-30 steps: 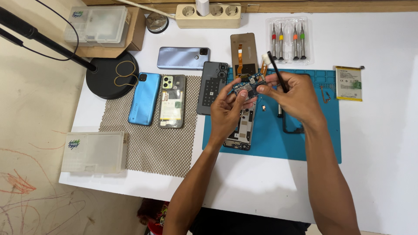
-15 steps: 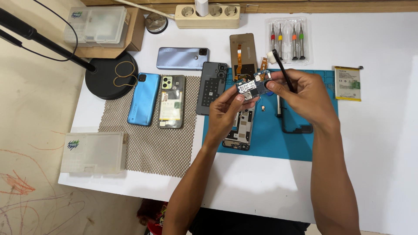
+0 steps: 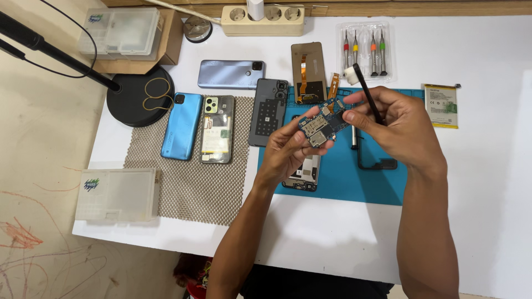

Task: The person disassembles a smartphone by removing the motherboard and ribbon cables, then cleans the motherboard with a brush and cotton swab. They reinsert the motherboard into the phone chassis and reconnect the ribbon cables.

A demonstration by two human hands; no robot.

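My left hand (image 3: pixel 288 150) holds a small blue phone circuit board (image 3: pixel 322 123) up above the blue work mat (image 3: pixel 343 182). My right hand (image 3: pixel 396 124) pinches the board's right end and also grips a thin black pry tool (image 3: pixel 364 88) that points up and away. Under my left hand lies an opened phone body (image 3: pixel 302 174) on the mat. A black phone frame (image 3: pixel 377 160) lies on the mat below my right hand, partly hidden.
On the mesh pad (image 3: pixel 188 182) lie a blue phone (image 3: pixel 182 126) and an opened phone (image 3: pixel 217 128). A dark back cover (image 3: pixel 267 111), a grey-blue phone (image 3: pixel 230 73), a screen panel (image 3: pixel 308 71), a screwdriver set (image 3: pixel 364 51), a battery (image 3: pixel 441 105), a plastic box (image 3: pixel 116 194) and a lamp base (image 3: pixel 138 99) surround them.
Both hands have shifted slightly with the board, which is now tilted more to the right. The pry tool has stayed pointing up in my right hand.
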